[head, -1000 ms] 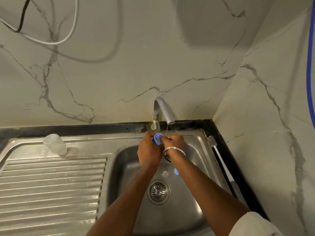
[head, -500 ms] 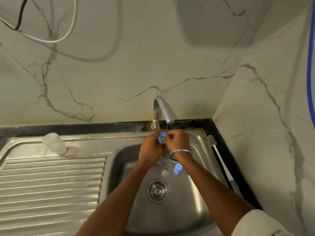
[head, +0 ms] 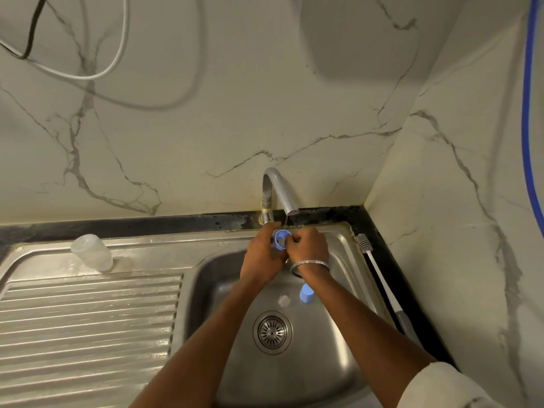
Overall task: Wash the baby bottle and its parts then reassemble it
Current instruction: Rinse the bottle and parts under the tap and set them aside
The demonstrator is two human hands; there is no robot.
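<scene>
- Both hands are under the tap [head: 279, 192]. The left hand [head: 260, 254] has its grip wrapped round the blue ring [head: 281, 240], and the right hand [head: 307, 245] has its grip pinching the rim.
- I'd rotate the ring so the trickle reaches the inner threads, and hold firm since it's slippery.
- The bottle [head: 91, 253] stands on the steel surface, well left.
- Versus 1 second ago, the ring's been turned and its opening now faces up.
</scene>
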